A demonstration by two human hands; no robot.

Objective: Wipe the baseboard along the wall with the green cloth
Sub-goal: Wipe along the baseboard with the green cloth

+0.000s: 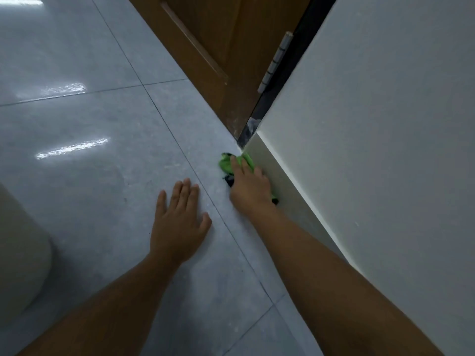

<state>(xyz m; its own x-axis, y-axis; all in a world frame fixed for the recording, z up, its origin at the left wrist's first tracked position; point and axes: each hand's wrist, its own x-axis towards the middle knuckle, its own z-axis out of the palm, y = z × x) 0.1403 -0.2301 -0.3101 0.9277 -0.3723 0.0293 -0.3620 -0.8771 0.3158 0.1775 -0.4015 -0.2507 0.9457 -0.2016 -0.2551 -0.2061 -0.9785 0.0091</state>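
The green cloth (227,163) is bunched at the far end of the pale baseboard (288,191), close to the door frame corner. My right hand (250,188) lies on top of the cloth and presses it against the baseboard where it meets the floor; part of the cloth is hidden under my palm. My left hand (180,222) rests flat on the grey floor tiles, fingers spread, holding nothing, a little to the left of the right hand.
A brown wooden door (218,47) with a metal hinge (276,61) stands at the end of the white wall (385,124). A pale rounded object (20,253) sits at the left edge. Glossy grey floor tiles (90,124) stretch to the left.
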